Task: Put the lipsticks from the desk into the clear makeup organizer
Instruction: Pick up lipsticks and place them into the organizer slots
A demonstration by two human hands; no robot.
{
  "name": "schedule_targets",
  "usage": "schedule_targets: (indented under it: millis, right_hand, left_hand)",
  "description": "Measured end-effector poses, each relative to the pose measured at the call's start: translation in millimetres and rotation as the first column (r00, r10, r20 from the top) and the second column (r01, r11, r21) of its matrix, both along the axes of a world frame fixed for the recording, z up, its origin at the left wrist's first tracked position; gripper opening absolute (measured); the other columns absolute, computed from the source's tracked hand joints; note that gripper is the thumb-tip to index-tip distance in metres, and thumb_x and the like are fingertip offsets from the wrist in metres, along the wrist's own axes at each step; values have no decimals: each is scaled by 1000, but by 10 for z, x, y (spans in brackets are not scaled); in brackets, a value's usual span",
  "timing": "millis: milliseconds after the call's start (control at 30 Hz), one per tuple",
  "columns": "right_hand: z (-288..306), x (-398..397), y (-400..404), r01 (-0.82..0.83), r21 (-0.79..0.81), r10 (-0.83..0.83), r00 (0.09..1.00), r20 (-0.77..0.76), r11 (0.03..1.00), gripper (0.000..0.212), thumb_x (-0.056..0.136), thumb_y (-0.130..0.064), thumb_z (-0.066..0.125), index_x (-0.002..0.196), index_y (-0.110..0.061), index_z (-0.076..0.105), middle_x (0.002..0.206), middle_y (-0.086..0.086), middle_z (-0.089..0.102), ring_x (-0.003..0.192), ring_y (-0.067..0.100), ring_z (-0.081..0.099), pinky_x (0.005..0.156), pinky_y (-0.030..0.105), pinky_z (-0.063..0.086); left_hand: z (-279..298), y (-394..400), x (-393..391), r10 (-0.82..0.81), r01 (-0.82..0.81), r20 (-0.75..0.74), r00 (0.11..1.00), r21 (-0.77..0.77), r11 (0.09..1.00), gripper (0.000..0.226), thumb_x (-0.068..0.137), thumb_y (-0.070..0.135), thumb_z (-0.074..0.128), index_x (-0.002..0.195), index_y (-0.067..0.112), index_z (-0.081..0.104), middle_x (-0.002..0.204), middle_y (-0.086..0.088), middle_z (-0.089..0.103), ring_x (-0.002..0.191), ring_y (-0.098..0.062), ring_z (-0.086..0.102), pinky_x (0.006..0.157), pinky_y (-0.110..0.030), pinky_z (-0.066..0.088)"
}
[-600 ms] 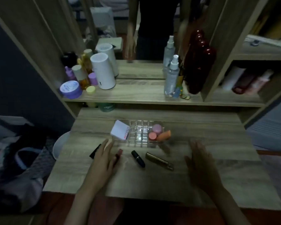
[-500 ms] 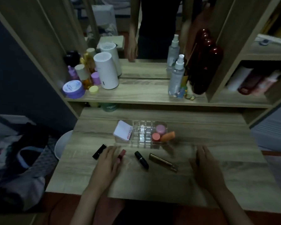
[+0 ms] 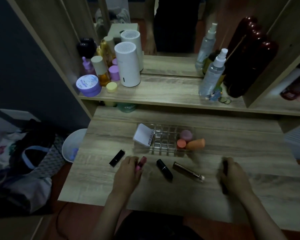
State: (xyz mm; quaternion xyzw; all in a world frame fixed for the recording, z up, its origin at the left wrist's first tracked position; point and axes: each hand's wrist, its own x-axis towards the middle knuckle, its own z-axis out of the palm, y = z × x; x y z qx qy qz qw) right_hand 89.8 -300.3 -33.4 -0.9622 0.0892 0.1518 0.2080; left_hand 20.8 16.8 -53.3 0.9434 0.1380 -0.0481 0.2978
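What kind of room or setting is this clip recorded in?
Most likely a bedroom vanity or dressing table: a mirror behind a wooden shelf of skincare bottles, with lipsticks and a clear makeup organizer on the desk.

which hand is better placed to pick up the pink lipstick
The left hand. Its fingers already rest against the pink lipstick, while the right hand sits far across the desk, past the black lipstick and gold tube.

The wooden desk (image 3: 180, 196) carries the clear organizer (image 3: 164, 141) beyond the fingertips. 4 lipsticks lie nearer: a black one (image 3: 117, 158) left of the left hand's fingers (image 3: 133, 160), a pink one (image 3: 141, 163) under them, a black one (image 3: 164, 169) and a bronze one (image 3: 188, 170) rightward.
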Motion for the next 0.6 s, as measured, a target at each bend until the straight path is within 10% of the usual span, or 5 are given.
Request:
schedule_targets:
  millis: [267, 367, 600]
  right_hand:
    - [391, 61, 96, 106, 280, -180, 951, 251, 954, 42, 80, 5, 58, 120, -6, 50, 100, 25, 61, 80, 40, 60, 69, 41, 46]
    - [637, 55, 316, 153, 586, -296, 942, 156, 796, 30, 90, -12, 54, 118, -23, 53, 87, 11, 61, 54, 27, 56, 39, 26, 43]
    - [708, 167, 987, 3, 674, -95, 990, 100, 739, 20, 77, 7, 64, 93, -5, 64, 76, 11, 67, 53, 7, 58, 43, 14, 43]
  left_hand:
    - [46, 89, 79, -4, 18, 98, 995, -142, 990, 18, 85, 19, 61, 102, 15, 63, 97, -1, 64, 84, -16, 60, 71, -28, 50]
    - [151, 96, 160, 41, -3, 115, 993, -308, 951, 20, 85, 12, 62, 102, 22, 60, 97, 6, 61, 82, 0, 58, 64, -13, 46]
    - [415, 37, 584, 22, 114, 303, 953, -424, 899, 17, 85, 3, 60, 101, 6, 60, 95, -2, 64, 81, -4, 64, 72, -13, 55]
